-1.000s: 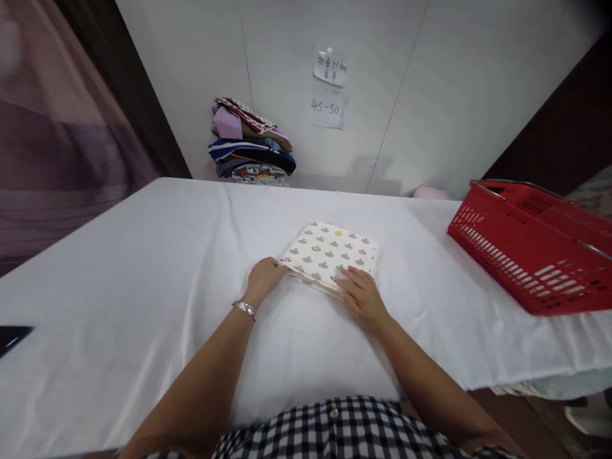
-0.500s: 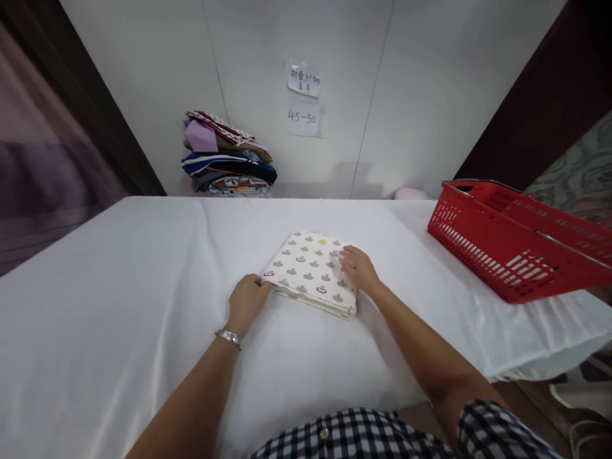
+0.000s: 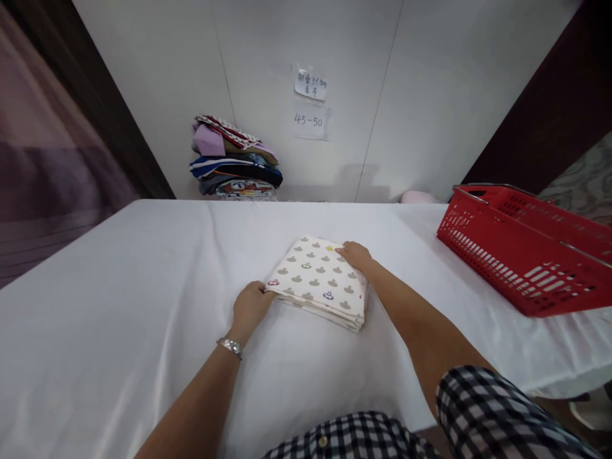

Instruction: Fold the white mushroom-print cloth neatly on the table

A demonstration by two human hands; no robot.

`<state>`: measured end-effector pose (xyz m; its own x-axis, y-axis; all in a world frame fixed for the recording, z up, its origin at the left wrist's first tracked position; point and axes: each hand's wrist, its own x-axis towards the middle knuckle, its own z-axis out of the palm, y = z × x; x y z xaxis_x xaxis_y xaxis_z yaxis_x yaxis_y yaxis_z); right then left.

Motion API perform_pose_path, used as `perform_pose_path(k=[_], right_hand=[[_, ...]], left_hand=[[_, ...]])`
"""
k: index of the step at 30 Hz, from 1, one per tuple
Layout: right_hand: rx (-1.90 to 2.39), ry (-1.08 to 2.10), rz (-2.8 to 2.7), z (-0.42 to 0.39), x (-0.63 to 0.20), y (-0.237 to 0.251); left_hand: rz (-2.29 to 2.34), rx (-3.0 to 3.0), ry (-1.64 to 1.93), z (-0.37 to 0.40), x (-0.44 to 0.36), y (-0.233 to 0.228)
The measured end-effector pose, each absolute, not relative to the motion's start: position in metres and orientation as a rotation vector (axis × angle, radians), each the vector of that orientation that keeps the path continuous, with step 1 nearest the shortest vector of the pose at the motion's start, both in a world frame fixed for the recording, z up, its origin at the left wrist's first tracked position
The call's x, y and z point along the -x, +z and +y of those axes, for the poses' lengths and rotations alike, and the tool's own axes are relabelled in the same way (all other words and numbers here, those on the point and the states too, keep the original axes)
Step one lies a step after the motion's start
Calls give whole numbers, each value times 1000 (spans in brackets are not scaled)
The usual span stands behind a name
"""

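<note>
The left hand (image 3: 249, 307) has its grip closed on the near left corner of the folded patterned cloth (image 3: 318, 283), fingers curled under the edge. The right hand (image 3: 354, 254) lies flat and unclenched on the cloth's far right corner, grasping nothing, fingers pressing down on the fabric. The cloth rests in the middle of the white-covered tabletop (image 3: 119, 299), turned at a slant: its long axis runs from near right to far left, with the stacked folded edges facing the near edge. A red basket (image 3: 521, 248) stands well apart at the right edge. A pile of folded clothes (image 3: 234, 159) sits beyond the far edge, against the wall.
</note>
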<state>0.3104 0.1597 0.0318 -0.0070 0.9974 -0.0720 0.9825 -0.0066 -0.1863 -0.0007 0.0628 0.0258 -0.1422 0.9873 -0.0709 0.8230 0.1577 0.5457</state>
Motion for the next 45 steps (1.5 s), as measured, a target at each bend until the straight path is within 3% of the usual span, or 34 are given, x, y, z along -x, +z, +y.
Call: perform_pose_path(k=[12,22,29,45], right_hand=[[2092,426,-2271,188,-279,45],[1918,130,-2393,217,-257,47],[1909,256,-2455,235,-244,32],[2176,196,-2110,166,-329,38]], left_hand=[[2070,-1757,608,59,-3,22],[2093,-1654,774,67,6,17],[2110,-1645,689,67,12,19],[2109,-1757,702,69,10,16]])
